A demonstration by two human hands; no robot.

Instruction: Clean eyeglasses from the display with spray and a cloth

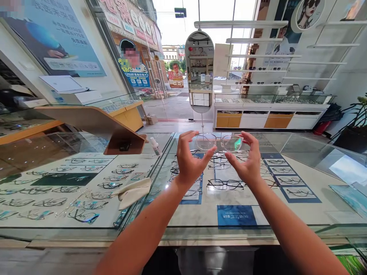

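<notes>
Both hands' grips, left (192, 159) and right (245, 157), pinch eyeglasses (220, 142) upright, long axis running left–right above the glass tabletop (309, 168)

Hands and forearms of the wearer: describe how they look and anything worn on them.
The left hand and right hand are bare, without gloves. The slender left forearm and right forearm show no sleeves, watch or bracelet. No ring is visible.
</notes>
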